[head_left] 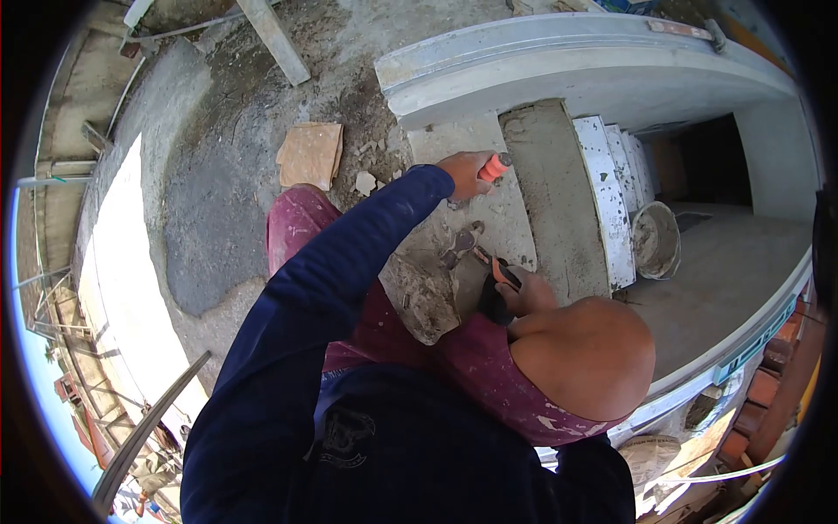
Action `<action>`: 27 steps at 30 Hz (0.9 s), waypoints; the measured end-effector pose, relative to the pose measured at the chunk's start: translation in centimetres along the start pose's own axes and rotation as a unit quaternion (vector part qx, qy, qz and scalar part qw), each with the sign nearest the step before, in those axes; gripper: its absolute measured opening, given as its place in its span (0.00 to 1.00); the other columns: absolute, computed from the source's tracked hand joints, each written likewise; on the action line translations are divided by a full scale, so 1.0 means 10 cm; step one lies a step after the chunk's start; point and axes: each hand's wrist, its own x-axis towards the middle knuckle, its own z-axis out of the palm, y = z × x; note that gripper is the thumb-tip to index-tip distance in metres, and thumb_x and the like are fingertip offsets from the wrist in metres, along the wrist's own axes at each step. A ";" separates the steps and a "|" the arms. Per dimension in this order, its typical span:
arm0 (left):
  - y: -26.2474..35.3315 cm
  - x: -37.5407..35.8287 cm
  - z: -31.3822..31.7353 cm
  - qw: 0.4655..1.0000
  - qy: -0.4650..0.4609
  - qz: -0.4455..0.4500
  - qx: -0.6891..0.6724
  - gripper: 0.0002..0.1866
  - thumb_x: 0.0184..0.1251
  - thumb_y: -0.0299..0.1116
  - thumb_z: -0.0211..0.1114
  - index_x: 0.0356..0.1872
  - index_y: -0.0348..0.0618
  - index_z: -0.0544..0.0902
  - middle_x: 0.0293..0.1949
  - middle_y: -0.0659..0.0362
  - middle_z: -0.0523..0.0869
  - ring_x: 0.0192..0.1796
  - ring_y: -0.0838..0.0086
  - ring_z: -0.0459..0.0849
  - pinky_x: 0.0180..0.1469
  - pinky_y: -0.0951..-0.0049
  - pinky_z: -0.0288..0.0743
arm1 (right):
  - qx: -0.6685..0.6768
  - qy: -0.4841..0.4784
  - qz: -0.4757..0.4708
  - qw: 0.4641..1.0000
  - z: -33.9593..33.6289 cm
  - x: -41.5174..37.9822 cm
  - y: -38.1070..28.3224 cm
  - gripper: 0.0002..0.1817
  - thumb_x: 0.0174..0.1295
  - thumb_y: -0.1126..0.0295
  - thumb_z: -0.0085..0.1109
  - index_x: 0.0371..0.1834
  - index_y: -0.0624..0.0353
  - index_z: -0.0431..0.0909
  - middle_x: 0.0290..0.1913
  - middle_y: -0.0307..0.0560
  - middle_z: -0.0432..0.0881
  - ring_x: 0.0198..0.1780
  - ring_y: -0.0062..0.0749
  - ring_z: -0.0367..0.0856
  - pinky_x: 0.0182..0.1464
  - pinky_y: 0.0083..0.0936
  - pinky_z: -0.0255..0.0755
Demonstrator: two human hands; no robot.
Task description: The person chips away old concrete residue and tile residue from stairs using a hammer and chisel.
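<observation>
My left hand [469,175] is closed round the orange grip of a chisel [495,167], above a strip of pale slab. The chisel's lower end is mostly hidden by the hand. Closer to my body, my right hand [534,294] grips the orange and black handle of a hammer [461,244], its grey head over the broken edge of the slab [487,144]. Part of my right hand and wrist is hidden behind my bare knee. Rough, broken concrete [423,297] lies between my legs.
Right of the slab runs a grey mortar strip [554,188], then white-faced steps [602,201] going down. A dirty bucket [655,240] stands beside them. A curved white wall [559,52] rises ahead. Folded brown paper [311,155] and rubble [365,182] lie left; a wooden plank [273,39] lies farther off.
</observation>
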 end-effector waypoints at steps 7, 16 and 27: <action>0.12 0.17 0.11 0.995 -0.069 -0.018 0.066 0.36 0.61 0.40 0.70 0.68 0.39 0.66 0.57 0.42 0.81 0.60 0.50 0.79 0.60 0.59 0.72 | 0.378 0.072 0.039 0.922 -0.76 -0.24 0.05 0.11 0.65 0.70 0.61 0.47 0.62 0.75 0.26 0.42 0.77 0.24 0.24 0.75 0.25 0.25 0.71; 0.17 0.36 0.16 0.987 -0.154 -0.001 0.054 0.35 0.60 0.39 0.69 0.68 0.38 0.66 0.56 0.43 0.81 0.59 0.52 0.80 0.59 0.60 0.73 | 0.456 0.402 -0.183 0.772 -2.12 -0.21 -0.16 0.13 0.71 0.73 0.53 0.52 0.63 0.61 0.30 0.43 0.73 0.25 0.22 0.74 0.25 0.21 0.70; 0.09 0.45 0.33 0.978 -0.179 -0.025 0.107 0.30 0.59 0.39 0.69 0.61 0.37 0.72 0.53 0.46 0.83 0.56 0.53 0.81 0.57 0.60 0.73 | 0.412 0.161 0.000 0.897 -1.31 0.05 -0.01 0.07 0.66 0.77 0.54 0.44 0.62 0.67 0.25 0.40 0.71 0.15 0.22 0.69 0.16 0.23 0.65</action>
